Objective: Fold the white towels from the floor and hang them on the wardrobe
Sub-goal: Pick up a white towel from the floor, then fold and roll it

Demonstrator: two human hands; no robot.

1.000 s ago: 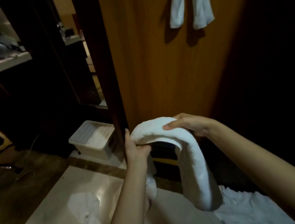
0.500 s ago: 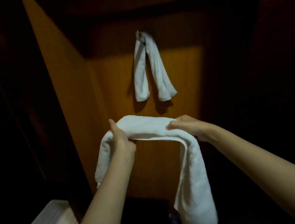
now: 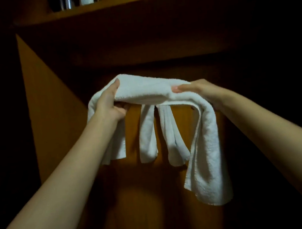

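Head view, scene: A person lifts a folded white towel (image 3: 144,89) before a wooden wardrobe panel (image 3: 55,103), where a second hung towel (image 3: 148,132) already dangles behind it.
Left hand: the left hand (image 3: 110,106) grips the towel's left end, thumb on top and fingers curled beneath.
Right hand: the right hand (image 3: 197,89) lies across the top of the towel near its right bend; whether the fingers close underneath cannot be told.
Towel position: held level between both hands, both ends drooping, the right tail hanging lower.
Handling: likely light, soft and limp; it sags wherever unsupported.
Best hold: probably the flat middle span, keeping the layers pinched together so the fold survives draping.
Above: a shelf (image 3: 119,3) carries dark, indistinct items.
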